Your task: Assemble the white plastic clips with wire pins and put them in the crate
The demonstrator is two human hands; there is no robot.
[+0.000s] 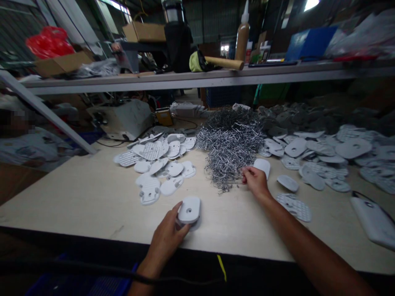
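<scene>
**Pin pick at the heap edge, cap held at 6 o'clock**

My left hand point(168, 236) is closed on a white plastic cap point(189, 209), with the fingers wrapped round its near left side. The cap sits on the surface point(92, 197) at 6 o'clock. My right hand point(254, 181) is narrowed to a pinch at the near fringe of the heap of metal pins point(230, 144), which lies at 12 o'clock. I cannot tell whether a pin is already between the fingertips.

In my judgement, a clean pick means drawing from the loose fringe, not the tangled core. I should take one pin only and hold the cap level and close by.

Containers, all on the shelf point(197, 76):
- The cardboard box point(60, 63) at 10 o'clock has a red bag point(49, 41) on top.
- The contents of the second box point(145, 32) at 11 o'clock are hidden.
- The bottle point(242, 37) at 1 o'clock stands nozzle up and holds brown liquid.

The white plates point(157, 164) at 11 o'clock and the grey plates point(324, 156) at 2 o'clock lie loose on the surface.
</scene>
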